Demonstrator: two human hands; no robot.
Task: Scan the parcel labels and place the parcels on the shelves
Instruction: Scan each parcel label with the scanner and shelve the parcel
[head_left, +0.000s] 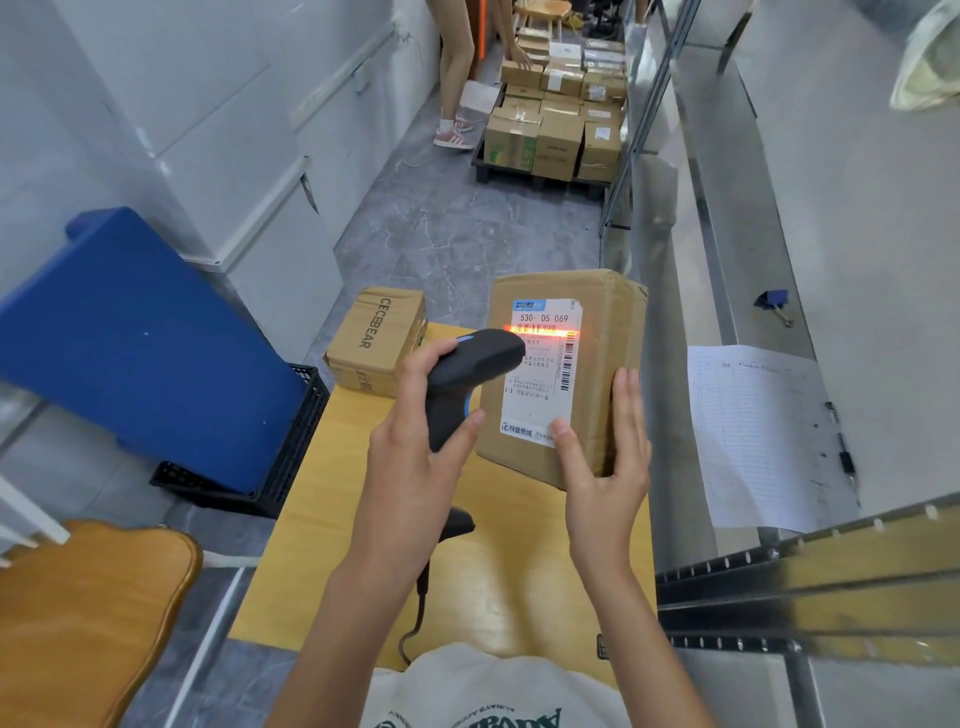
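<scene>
Left hand (415, 457) was wrapped around the scanner (470, 376) grip, thumb up its side, head aimed right at the label (545, 364). Right hand (602, 457) clamped the near right corner of the parcel (566, 374): thumb on the label face, fingers flat along the right side.

Risks, as judgement:
- Parcel was tilted up and held at one corner only. If that grip loosened it could swing down or drop onto the desk (322, 519).
- Red scan line sat across the upper barcode. Any wobble in either hand would pull the beam off and cost a misread or no read.
- Thumb lay on the label's lower edge; sliding it up would cover print.
- Scanner cable (415, 618) trailed off the near desk edge and could snag on a wider move.

Parcel: brown taped carton, lifted over the desk's right side. White label, "530- D5 069" on top, second barcode down its right edge. A smaller box (376, 340) sat at the far left desk corner. Shelf (779, 291) ran along the right, paper sheet (758, 436) on it.
</scene>
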